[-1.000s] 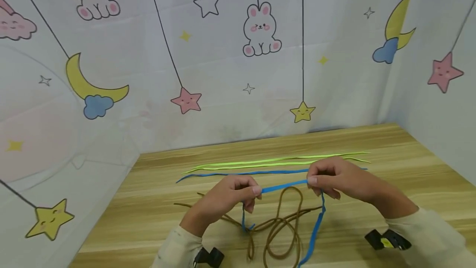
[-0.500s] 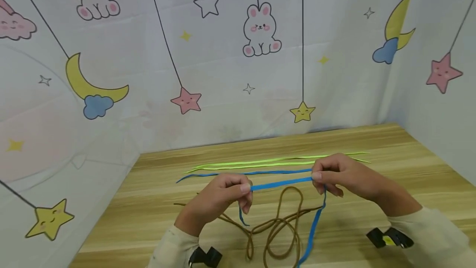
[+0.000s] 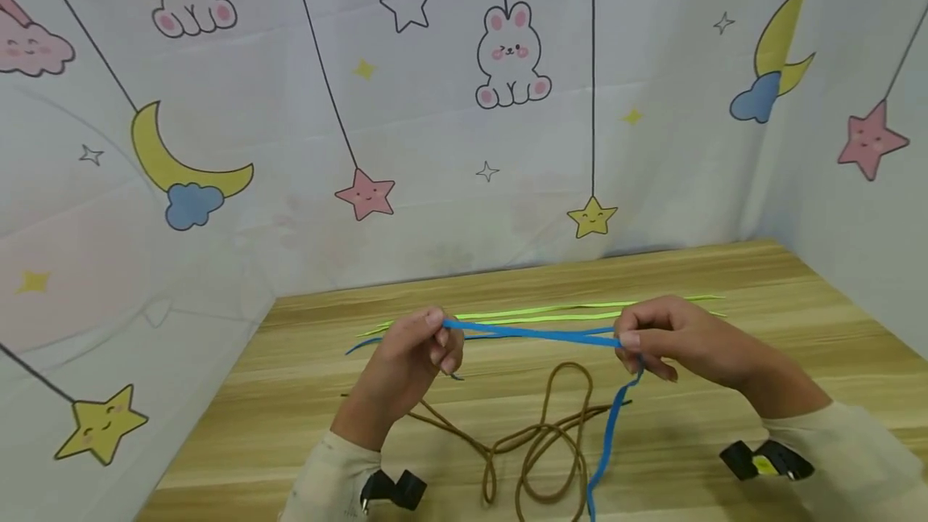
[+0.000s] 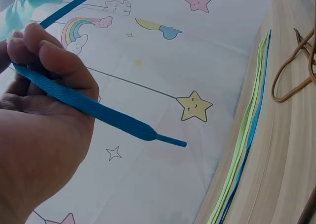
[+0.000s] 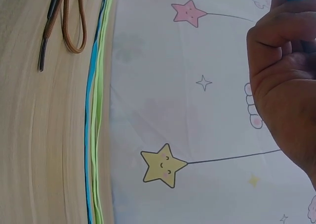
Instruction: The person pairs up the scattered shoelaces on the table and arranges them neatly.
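Between both hands a flat blue shoelace point(image 3: 532, 333) is stretched taut above the table. My left hand point(image 3: 412, 349) pinches it near one end between thumb and fingers. In the left wrist view that end of the blue shoelace point(image 4: 106, 113) crosses the curled fingers, and its narrow tip sticks out past them. My right hand point(image 3: 663, 338) pinches the same lace farther along, and the rest hangs down toward the table's front. Below the hands a round brown shoelace point(image 3: 540, 429) lies in loose loops on the wood.
Behind the hands, two neon green shoelaces point(image 3: 536, 317) and a second blue shoelace point(image 3: 368, 344) lie stretched out side by side on the wooden table point(image 3: 290, 393). A white cloth point(image 3: 435, 143) printed with stars and rabbits stands at the back and sides.
My left hand has moved left and up, and the stretch of blue lace between the hands has grown longer. My right hand has shifted slightly right and up.
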`<control>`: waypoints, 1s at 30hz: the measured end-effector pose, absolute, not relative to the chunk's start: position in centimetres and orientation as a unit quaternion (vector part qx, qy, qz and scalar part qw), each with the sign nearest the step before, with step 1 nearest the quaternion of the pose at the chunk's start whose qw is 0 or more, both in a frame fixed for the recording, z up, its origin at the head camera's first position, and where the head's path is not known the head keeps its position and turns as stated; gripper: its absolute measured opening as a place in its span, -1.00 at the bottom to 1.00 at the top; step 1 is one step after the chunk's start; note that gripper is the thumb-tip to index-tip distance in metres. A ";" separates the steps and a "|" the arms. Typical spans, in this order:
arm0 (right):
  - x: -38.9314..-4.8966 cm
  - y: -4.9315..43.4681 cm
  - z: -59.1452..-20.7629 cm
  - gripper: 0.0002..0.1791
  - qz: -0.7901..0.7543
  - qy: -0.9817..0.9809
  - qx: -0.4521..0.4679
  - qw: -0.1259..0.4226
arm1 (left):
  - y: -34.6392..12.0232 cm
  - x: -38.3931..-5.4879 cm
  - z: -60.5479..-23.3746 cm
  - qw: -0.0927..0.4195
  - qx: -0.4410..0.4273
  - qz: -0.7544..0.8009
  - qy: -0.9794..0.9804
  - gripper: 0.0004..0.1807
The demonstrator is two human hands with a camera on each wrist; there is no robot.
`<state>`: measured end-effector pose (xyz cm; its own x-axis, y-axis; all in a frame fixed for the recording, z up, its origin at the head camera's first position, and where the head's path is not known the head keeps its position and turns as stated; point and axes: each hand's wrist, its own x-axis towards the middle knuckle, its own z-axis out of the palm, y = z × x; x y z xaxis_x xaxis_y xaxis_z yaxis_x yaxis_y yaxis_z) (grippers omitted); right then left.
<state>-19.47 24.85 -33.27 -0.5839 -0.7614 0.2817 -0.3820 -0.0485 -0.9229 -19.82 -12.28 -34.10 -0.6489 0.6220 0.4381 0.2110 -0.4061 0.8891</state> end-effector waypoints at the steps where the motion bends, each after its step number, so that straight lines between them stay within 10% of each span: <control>1: -19.4 24.9 -33.2 -0.71 -0.586 0.673 -0.421 0.163 | -12.4 -20.0 -34.1 0.134 0.393 0.747 0.519 -0.59; 30: -20.1 26.0 -33.5 -0.71 -0.577 0.690 -0.409 0.153 | -15.0 -21.9 -34.9 0.103 0.268 0.860 0.422 -0.42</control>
<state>-20.13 25.97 -33.46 -0.6181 -0.7416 0.2607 -0.3886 0.0000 -0.9214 -21.93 -15.02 -34.85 -0.8350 0.4037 0.3740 0.0491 -0.6223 0.7813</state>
